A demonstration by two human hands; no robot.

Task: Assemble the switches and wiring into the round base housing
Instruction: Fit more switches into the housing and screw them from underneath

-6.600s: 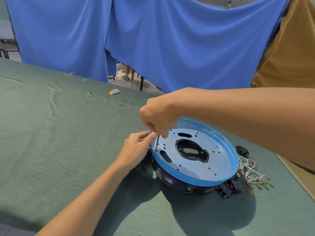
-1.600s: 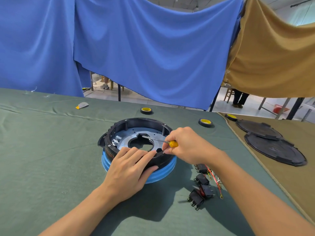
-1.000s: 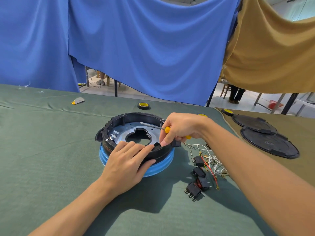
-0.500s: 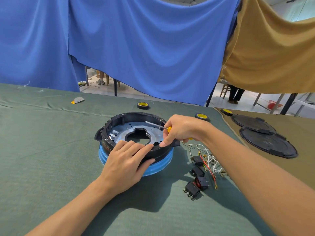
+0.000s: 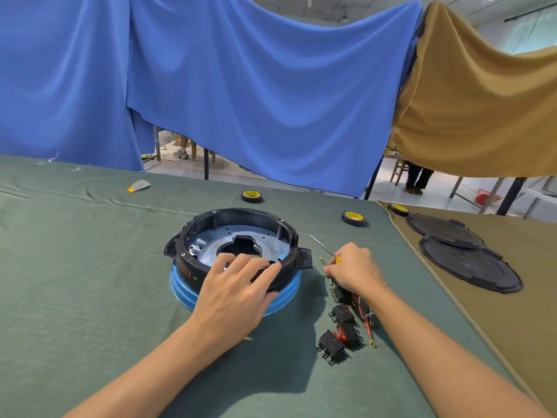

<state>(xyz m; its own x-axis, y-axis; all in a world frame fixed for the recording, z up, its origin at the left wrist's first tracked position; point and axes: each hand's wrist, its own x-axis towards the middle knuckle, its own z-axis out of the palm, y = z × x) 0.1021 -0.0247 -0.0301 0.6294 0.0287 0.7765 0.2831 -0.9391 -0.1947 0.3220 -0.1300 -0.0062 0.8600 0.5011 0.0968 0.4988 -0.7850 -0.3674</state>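
Curling round a small yellow-handled screwdriver (image 5: 324, 248), the right hand (image 5: 352, 268) sits low over the green worktop (image 5: 90, 267), just to the right of the round base housing (image 5: 241, 213). The tool's thin shaft slants up and away to the far left, clear of the housing wall. Whether those same fingers (image 5: 331, 270) also pinch a wire cannot be told, since the palm hides what is under them.

The relation that matters is the line of the switches (image 5: 330, 346). They lie in a loose row that starts under the right hand and runs toward the person, beside the housing's right flank but apart from it. The wiring (image 5: 366, 318) trails along the row's right side. So the parts lie directly beneath and behind the right hand, while their seats in the housing lie to its left, across the raised black wall.

The left hand (image 5: 235, 294) rests flat on the near rim, fingers laid straight over the edge into the well and thumb against the outer side, gripping nothing.

By this layout the right hand is clearly the nearer one for picking up a switch. The carry would probably be short, leftward and over the rim, and the screwdriver in that hand looks likely to get in the way.
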